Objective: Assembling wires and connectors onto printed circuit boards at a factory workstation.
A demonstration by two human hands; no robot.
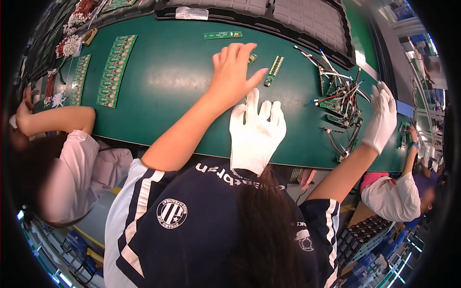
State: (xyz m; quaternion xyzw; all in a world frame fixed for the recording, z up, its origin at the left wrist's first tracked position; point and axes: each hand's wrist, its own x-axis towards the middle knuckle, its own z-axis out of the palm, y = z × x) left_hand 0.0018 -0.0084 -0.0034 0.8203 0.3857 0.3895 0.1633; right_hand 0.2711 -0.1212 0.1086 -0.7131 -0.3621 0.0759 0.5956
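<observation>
My left hand (233, 72), bare, reaches over the middle of the table with thumb and index finger spread apart. Under it, a small green circuit board (252, 58) shows only in part; contact with the fingers cannot be made out. Just right of that hand lies a narrow circuit board (274, 71) with a row of light-coloured parts. My right hand (382, 117), in a white glove, is raised at the right with its fingers stretched out. Beside it sits a pile of circuit boards with wires (338, 91). A loose white glove (257, 137) lies flat at the near edge.
Another narrow board (223, 35) lies toward the back, before black trays (307, 21). Board panels (116, 71) and wire bundles (69, 45) occupy the left side. One co-worker's arm (57, 120) rests at the left; another person (394, 194) works at the far right.
</observation>
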